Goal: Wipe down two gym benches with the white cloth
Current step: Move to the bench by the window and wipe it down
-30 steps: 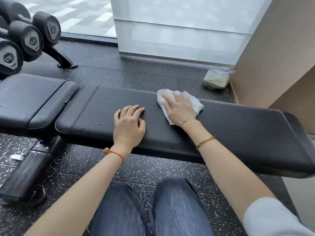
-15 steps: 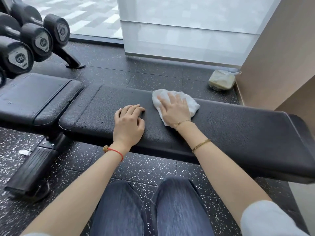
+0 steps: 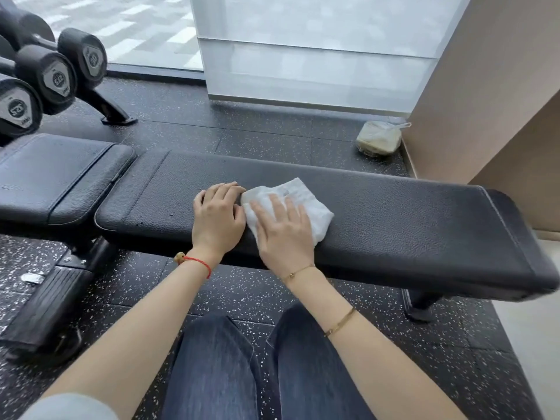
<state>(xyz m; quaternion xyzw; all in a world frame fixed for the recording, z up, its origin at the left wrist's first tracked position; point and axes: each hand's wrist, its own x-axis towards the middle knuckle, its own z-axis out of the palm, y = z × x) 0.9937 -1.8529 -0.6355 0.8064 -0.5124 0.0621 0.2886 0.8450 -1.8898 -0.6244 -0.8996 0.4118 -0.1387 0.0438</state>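
Nearest the camera are two knees in dark jeans (image 3: 242, 368), cut off by the bottom edge, over speckled black rubber floor (image 3: 439, 359). Both forearms reach forward to the long black padded surface of the gym bench (image 3: 409, 225). The left hand (image 3: 216, 221) rests palm down on the pad with its fingers slightly curled and holding nothing; a red string bracelet (image 3: 197, 263) circles that wrist. Just beside it, touching at the thumb side, the right hand (image 3: 285, 234) lies flat with straight, spread fingers pressing the white cloth (image 3: 306, 198) onto the pad; the palm hides the cloth's near part. Left of the long pad sits the shorter seat pad (image 3: 60, 174), its left end cut off, with part of the frame (image 3: 45, 304) below. Farther left, dumbbells (image 3: 57, 77) rest on a rack, only partly in view. By the far wall, a clear plastic bag (image 3: 378, 139) holds a pale container whose contents are too blurred to make out.
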